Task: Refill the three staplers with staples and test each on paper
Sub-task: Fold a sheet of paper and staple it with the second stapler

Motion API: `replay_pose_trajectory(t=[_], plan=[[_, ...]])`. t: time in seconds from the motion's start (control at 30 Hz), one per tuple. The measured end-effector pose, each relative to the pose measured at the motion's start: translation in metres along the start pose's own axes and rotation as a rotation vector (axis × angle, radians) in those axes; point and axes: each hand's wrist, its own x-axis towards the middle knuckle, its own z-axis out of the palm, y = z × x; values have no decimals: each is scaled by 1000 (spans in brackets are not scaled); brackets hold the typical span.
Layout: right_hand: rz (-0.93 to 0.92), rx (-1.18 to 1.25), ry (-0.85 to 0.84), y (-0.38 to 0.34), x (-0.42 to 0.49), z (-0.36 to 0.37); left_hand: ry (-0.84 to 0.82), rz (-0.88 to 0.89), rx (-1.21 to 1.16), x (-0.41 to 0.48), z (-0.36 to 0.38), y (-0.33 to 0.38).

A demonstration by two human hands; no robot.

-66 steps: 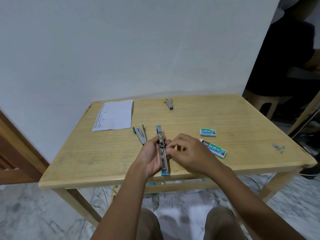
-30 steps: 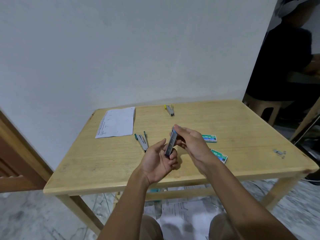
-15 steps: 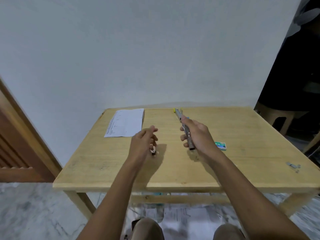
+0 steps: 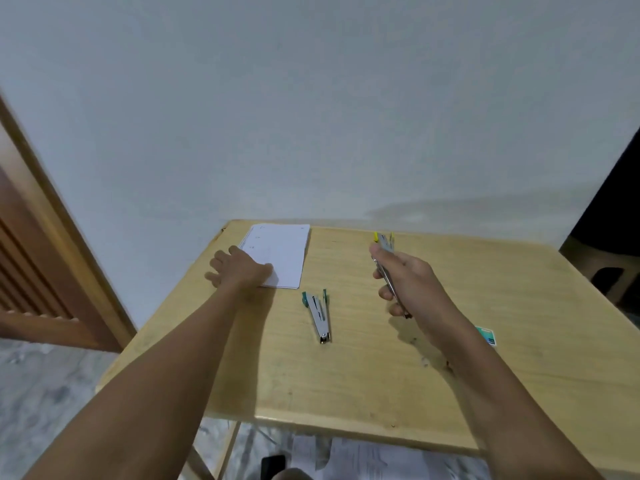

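My right hand (image 4: 410,284) grips a slim metal stapler (image 4: 390,289) above the middle of the wooden table (image 4: 346,375), its tip sticking out below my fingers. My left hand (image 4: 239,268) rests with spread fingers on the near left corner of a white paper stack (image 4: 282,256) at the table's far left. A green-ended stapler (image 4: 320,318) lies open on the table between my hands. A yellow-ended stapler (image 4: 383,239) lies at the far edge, just beyond my right hand. A green staple box (image 4: 486,336) peeks out right of my right forearm.
A white wall stands right behind the table. A wooden door (image 4: 41,271) is at the left. A stool (image 4: 606,271) stands past the table's right side. Printed sheets (image 4: 363,455) lie on the marble floor under the table.
My left hand let go of the stapler and reached left onto the paper stack. My right hand closed the stapler and keeps holding it. The view turned left.
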Motion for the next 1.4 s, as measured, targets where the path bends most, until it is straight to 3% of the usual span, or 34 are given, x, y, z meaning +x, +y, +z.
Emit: replay_pose_trajectory(t=[0.17,0.27,0.4,0.6,0.87,1.03,1.1,1.2,1.3,1.4], plan=[[3,76,15,9,10,5,-178,-106,-129,29,-13,3],[5,107,12,16,11,10,-190,-120,-230,40,-9,-8],[-43,-9,1,18,5,14,-55,-14,-596,29,-7,-21],[-50,-113,146,12,5,19,-93,166,-961,-22,-45,-22],[29,105,68,-17,-15,37,-146,490,-1046,-94,-103,-18],[23,288,126,-24,-39,46,-180,616,-1061,-129,-114,-13],[-11,339,189,-25,-50,46,-136,596,-1047,-139,-112,-9],[-87,381,307,-24,-67,45,-39,417,-970,-160,-102,1],[-148,438,391,-20,-81,46,-219,219,-1157,-183,-83,11],[-133,449,408,-14,-95,47,-550,246,-1392,-208,-66,17]])
